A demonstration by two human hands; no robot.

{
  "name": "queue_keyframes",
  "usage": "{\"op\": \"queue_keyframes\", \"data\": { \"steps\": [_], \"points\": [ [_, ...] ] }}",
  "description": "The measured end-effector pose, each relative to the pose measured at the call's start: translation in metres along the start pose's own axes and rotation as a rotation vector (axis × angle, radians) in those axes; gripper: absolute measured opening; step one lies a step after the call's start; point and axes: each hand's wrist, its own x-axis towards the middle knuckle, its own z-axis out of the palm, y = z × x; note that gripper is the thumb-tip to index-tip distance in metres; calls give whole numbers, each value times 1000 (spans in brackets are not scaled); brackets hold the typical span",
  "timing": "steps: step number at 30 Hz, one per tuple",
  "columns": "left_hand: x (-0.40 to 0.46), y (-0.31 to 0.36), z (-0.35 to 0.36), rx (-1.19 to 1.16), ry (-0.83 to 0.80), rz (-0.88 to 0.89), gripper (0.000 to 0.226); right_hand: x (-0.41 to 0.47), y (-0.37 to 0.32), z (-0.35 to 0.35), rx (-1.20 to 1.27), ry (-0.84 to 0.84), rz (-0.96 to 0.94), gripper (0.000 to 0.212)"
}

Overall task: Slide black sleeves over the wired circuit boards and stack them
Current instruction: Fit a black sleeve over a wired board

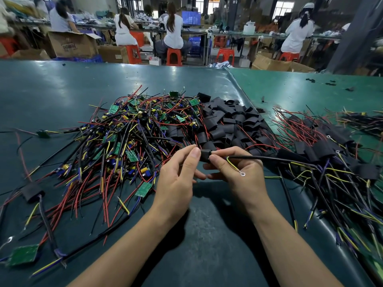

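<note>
A green table (62,83) fills the frame below the workshop background. Left of centre lies the big heap of bare boards (132,129), green boards tangled in red, yellow and black wires. Just right of it, centre to upper centre, sits the pile of empty sleeves (226,123). At the right edge, running down the frame, is the stack (323,154) of finished pieces, sleeved boards with wires trailing toward the lower right.

Both hands meet at the centre of the frame, just below the sleeve pile. The left hand (176,179) pinches a sleeve (205,155) between thumb and forefinger at its left end. The right hand (238,170) closes its fingers on the sleeve's right end, where a black cable (269,158) and a yellow-green lead with a ring terminal (241,173) come out. Whether a board is fully inside the sleeve cannot be seen.

The sleeve's long axis runs left to right across the frame, and the cable carries that line on toward the stack. So the piece already points at its destination, and the right hand is the nearer one to carry it there; the left hand sits closer to the bare boards for the next pick.
</note>
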Motion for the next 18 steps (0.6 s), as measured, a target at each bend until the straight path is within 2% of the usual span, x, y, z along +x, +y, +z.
{"op": "queue_keyframes", "data": {
  "steps": [6, 9, 12, 13, 16, 18],
  "points": [
    [-2, -1, 3, -45, -31, 5, 61, -3, 3, 2, -45, 51, -12, 6],
    [-6, 3, 6, 95, -44, 150, 60, -2, 1, 5, -29, 60, -11, 6],
    [-7, 1, 4, 308, -103, 314, 63, 0, -3, 0, 85, 51, -10, 37],
    [-6, 0, 4, 321, -114, 330, 62, -1, -6, -1, 69, 29, -16, 37],
    [-6, -1, 2, 332, -147, 378, 55, 0, -4, -1, -74, -20, -38, 15],
    [-6, -2, 1, 346, -146, 400, 50, 5, -7, -3, -89, 172, -61, 8]
  ]
}}
